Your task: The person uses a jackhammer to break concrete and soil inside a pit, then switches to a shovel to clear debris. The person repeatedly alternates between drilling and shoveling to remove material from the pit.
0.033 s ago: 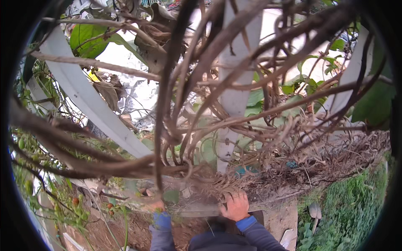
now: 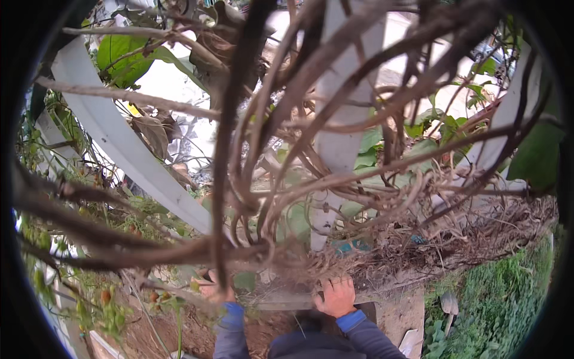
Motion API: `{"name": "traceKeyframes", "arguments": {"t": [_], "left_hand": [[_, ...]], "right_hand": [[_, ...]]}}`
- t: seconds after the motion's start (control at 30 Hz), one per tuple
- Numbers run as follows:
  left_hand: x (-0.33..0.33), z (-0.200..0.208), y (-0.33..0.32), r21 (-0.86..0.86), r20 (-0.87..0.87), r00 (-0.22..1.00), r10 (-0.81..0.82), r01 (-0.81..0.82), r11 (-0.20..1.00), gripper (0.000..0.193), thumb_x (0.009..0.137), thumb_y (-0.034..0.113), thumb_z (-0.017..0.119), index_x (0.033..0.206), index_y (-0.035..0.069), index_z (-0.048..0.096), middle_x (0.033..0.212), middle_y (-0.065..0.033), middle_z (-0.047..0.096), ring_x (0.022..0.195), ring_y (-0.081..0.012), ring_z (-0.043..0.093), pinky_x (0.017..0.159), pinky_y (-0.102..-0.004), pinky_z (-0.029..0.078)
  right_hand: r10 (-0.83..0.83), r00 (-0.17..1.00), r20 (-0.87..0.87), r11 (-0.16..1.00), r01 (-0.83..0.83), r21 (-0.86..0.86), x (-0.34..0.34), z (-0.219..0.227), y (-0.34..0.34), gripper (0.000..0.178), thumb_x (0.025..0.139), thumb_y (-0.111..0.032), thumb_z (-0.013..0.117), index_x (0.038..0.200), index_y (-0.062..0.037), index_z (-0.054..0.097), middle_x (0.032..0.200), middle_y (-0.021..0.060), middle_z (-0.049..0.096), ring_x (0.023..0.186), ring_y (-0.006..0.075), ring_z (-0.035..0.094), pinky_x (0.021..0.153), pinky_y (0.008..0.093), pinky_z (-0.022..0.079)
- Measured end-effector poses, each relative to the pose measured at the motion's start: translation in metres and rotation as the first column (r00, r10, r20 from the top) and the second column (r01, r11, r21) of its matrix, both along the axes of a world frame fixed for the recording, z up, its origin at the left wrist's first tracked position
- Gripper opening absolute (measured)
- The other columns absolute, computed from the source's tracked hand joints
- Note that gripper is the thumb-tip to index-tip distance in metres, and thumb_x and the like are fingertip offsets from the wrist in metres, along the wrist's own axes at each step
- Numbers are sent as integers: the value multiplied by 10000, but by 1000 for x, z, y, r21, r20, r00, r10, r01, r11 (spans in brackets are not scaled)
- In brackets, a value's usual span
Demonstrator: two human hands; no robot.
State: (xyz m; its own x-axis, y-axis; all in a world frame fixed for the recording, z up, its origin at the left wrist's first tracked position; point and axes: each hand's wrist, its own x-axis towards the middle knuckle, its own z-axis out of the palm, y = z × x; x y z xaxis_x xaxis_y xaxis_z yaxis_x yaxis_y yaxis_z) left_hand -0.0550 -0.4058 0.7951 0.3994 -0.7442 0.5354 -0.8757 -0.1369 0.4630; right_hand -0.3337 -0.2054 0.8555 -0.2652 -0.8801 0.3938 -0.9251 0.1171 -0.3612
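Note:
My right hand [image 2: 336, 296] rests on the edge of a grey ledge [image 2: 281, 297], its fingers stretched over the top and the thumb apart. Nothing shows in its grip. Farther left, my left hand [image 2: 215, 291] lies at the same ledge, partly behind a dark stem. The fingers I can see there are spread, and no held thing is visible. Thick brown woody vine stems [image 2: 287, 191] cross close in front of me and blur much of the view. Dry twigs and withered plant litter [image 2: 412, 254] lie along the ledge beyond my right hand.
White fence pickets [image 2: 128, 152] rise behind the tangle. Plants with small green and orange fruits [image 2: 106, 297] hang at the left. On the right, a small trowel-like tool [image 2: 449, 304] lies by low green plants [image 2: 502, 299]. Brown soil [image 2: 269, 335] lies below the ledge.
The near stems and the fruit plants have shifted a little in view. My left hand appears slightly farther left, with more of it showing. My right hand stays in place.

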Motion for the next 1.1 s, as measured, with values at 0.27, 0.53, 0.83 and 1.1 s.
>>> {"name": "traceKeyframes", "arguments": {"t": [0.27,0.53,0.83,1.1], "left_hand": [[11,-9,-1,3,2,984,-176,176,984,272,964,238,551,1136,28,568,1125,-229,601,1072,-449,585,926,-557,464],[-4,4,6,-116,-94,987,-132,121,986,297,949,260,625,1158,51,609,1109,-200,616,1042,-409,602,902,-538,467],[-9,32,8,-37,-125,974,-190,187,982,239,943,173,631,1020,-36,546,1040,-207,519,995,-404,526,930,-500,424],[-8,25,0,-74,-232,945,-229,218,973,186,909,125,618,949,-49,565,1014,-194,539,974,-387,544,907,-491,431]], "right_hand": [[10,995,99,988,-25,152,-1,-41,9,640,705,-521,708,1162,-73,728,1285,265,610,1181,525,546,1024,653,401],[19,1000,-19,998,-18,68,-2,-25,5,539,723,-390,702,1153,-66,705,1190,169,650,1115,381,600,975,539,450],[29,999,-27,999,-30,-35,0,0,-4,584,724,-350,741,1215,-49,646,1291,139,591,1261,343,525,1055,478,406],[97,991,97,992,-89,-86,-3,18,17,551,759,-353,771,1212,-60,660,1348,164,553,1296,380,502,1070,521,410]]}}
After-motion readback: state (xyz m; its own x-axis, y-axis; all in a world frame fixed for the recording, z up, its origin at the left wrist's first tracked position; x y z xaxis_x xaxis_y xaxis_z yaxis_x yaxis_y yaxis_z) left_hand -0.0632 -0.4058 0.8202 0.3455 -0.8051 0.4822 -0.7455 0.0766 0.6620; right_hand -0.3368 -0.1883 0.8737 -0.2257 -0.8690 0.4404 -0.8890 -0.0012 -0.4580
